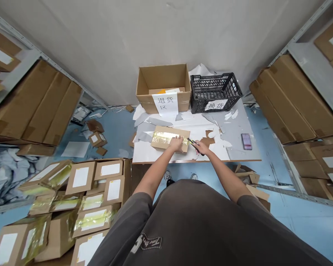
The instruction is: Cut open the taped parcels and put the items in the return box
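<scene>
A small cardboard box (pixel 162 135) with yellowish tape and a white label lies on the table's front half. My left hand (pixel 176 143) presses on its top near the right end, fingers bent against the tape, and holds it. In my right hand (pixel 202 147) are dark scissors (pixel 193 143) with yellow-green on them. Their tips point left and meet the box's right end; whether the blades are apart is too small to tell. Torn brown cardboard (pixel 207 141) lies just beyond my right hand.
At the table's back stand an open carton (pixel 144 101) with a paper sign and a black plastic crate (pixel 195 105). A phone (pixel 246 142) lies at the right on the table (pixel 240 122). Many taped parcels (pixel 80 177) fill the lower left. Shelves with long cartons (pixel 296 96) flank both sides.
</scene>
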Demonstrator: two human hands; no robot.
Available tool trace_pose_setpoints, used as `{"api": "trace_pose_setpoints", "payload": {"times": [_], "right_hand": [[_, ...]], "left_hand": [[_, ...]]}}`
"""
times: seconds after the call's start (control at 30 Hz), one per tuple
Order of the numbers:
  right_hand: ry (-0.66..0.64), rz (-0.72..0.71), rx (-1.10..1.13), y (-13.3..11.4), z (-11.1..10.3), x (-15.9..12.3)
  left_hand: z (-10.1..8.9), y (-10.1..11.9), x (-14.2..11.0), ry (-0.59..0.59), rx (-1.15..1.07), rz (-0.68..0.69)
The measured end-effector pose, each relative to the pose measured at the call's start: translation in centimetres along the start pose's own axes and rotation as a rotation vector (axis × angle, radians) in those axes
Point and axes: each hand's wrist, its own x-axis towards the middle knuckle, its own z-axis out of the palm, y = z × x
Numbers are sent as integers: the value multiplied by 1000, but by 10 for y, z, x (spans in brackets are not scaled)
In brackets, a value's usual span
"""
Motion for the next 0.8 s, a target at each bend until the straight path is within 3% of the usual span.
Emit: {"api": "trace_pose_setpoints", "payload": {"times": [0.27,0.53,0.8], "right_hand": [[59,17,-193,3,-7,-2],[-64,129,-44,2,-5,-12],[-133,137,9,15,9,-37]], "left_hand": [[4,-3,1,-28,-44,-22],[14,-6,10,-33,-51,-2],[13,-8,8,-59,-67,-18]]}}
